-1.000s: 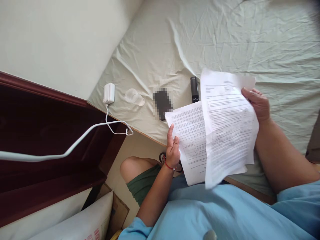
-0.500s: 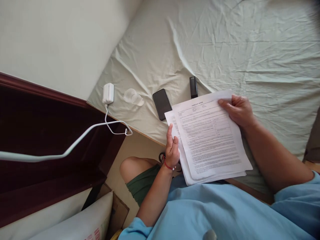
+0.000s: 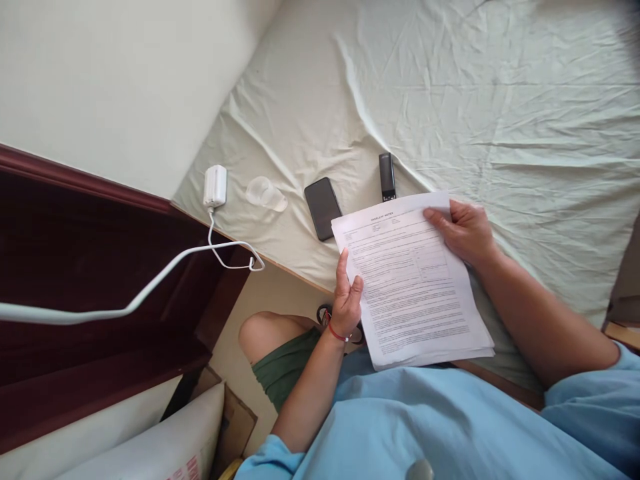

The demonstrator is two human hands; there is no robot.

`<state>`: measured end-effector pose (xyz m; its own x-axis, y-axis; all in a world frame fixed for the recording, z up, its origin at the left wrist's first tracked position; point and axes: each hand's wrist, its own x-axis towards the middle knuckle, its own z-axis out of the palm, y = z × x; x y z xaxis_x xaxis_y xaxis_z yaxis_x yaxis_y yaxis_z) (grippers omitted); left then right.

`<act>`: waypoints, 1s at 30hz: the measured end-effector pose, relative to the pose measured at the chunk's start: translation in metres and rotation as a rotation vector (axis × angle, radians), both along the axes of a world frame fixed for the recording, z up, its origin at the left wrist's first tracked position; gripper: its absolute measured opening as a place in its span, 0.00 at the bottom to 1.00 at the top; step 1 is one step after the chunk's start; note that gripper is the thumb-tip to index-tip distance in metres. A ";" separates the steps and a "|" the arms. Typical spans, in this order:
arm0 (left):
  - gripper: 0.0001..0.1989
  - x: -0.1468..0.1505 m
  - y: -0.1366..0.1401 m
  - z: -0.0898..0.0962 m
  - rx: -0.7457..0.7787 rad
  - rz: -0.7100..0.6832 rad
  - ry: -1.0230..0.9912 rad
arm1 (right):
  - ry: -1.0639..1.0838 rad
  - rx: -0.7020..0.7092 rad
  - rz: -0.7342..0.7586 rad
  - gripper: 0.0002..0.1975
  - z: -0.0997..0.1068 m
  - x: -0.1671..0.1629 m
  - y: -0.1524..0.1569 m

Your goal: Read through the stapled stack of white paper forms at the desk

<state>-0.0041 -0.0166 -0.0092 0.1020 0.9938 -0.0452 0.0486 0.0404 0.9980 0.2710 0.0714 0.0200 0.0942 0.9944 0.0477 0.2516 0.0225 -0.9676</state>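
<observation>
Printed sheets in a loose paper stack (image 3: pixel 415 287) are held over my lap, tilted slightly, with dense text and a small table on the top page. My right hand (image 3: pixel 465 230) grips the stack's upper right corner, thumb on the top page and fingers behind it. Along the left edge, my left hand (image 3: pixel 346 300) has its fingers upright against the sheets and its thumb near the margin; a red bracelet circles that wrist. A black smartphone (image 3: pixel 321 208) lies just beyond the stack's upper left corner. Past the top edge sits a small black device (image 3: pixel 387 175).
A pale green sheet (image 3: pixel 450 100) covers the surface ahead. On its left part lie a clear plastic cup (image 3: pixel 265 193) on its side and a white charger (image 3: pixel 215 187), whose cable (image 3: pixel 165 270) hangs past the edge. Dark red wooden furniture (image 3: pixel 100 280) stands left.
My right hand has moved left, taking the top pages with it. Their left edges now lie nearly even with the sheets below, which stuck out before.
</observation>
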 end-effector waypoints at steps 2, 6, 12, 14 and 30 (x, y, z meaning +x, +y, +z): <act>0.36 -0.001 -0.001 0.000 -0.005 -0.003 -0.004 | -0.045 -0.011 -0.006 0.15 -0.001 -0.002 -0.001; 0.32 -0.003 -0.003 -0.001 -0.008 -0.011 0.012 | -0.233 0.137 -0.111 0.19 -0.001 0.000 0.001; 0.28 0.000 -0.002 0.006 -0.032 -0.105 0.036 | -0.670 0.419 0.071 0.18 0.022 0.009 -0.002; 0.26 0.002 0.000 0.013 -0.010 -0.132 0.064 | -0.714 0.418 0.183 0.15 0.032 0.010 -0.005; 0.17 0.021 0.012 0.037 -0.037 -0.295 -0.037 | -0.777 0.355 0.482 0.18 0.080 -0.022 0.026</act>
<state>0.0166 -0.0046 0.0282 0.3883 0.9187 -0.0720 0.0272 0.0667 0.9974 0.2487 0.0970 0.0997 -0.5022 0.8339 0.2287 0.7031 0.5478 -0.4534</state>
